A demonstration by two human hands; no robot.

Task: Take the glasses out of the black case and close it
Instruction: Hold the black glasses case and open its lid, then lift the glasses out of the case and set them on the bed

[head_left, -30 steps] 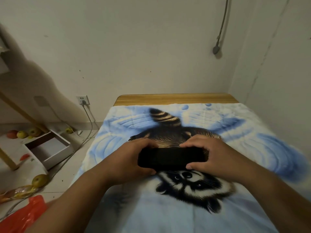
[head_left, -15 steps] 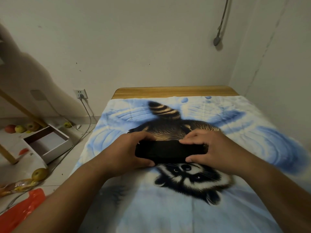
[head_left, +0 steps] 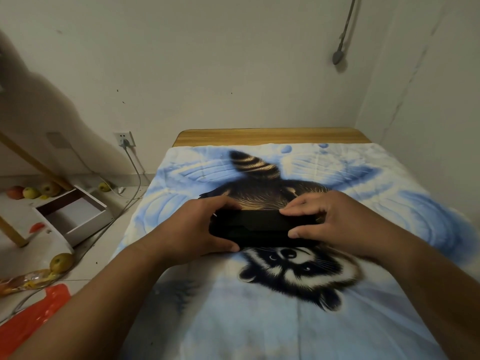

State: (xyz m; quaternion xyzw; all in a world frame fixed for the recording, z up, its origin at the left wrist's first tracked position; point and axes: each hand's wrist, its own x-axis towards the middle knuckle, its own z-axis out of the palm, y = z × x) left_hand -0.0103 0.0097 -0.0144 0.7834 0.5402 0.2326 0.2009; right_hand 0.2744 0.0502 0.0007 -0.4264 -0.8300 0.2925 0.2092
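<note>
- The black case lies at the frame's centre on the bed, across the raccoon print.
- My left hand clamps its left end, thumb in front, fingers curled behind.
- My right hand pinches the right end, fingertips on the lid.
- The case looks shut, no glasses showing: opening is the step in hand.
- Next, I'd lift the lid while my left steadies the base.

Hands: two, left hand at 9 o'clock of the case, right hand at 3 o'clock
Black case: one
Apples: five, on the floor at 9 o'clock
Drawer: one
Wall socket: one
</note>
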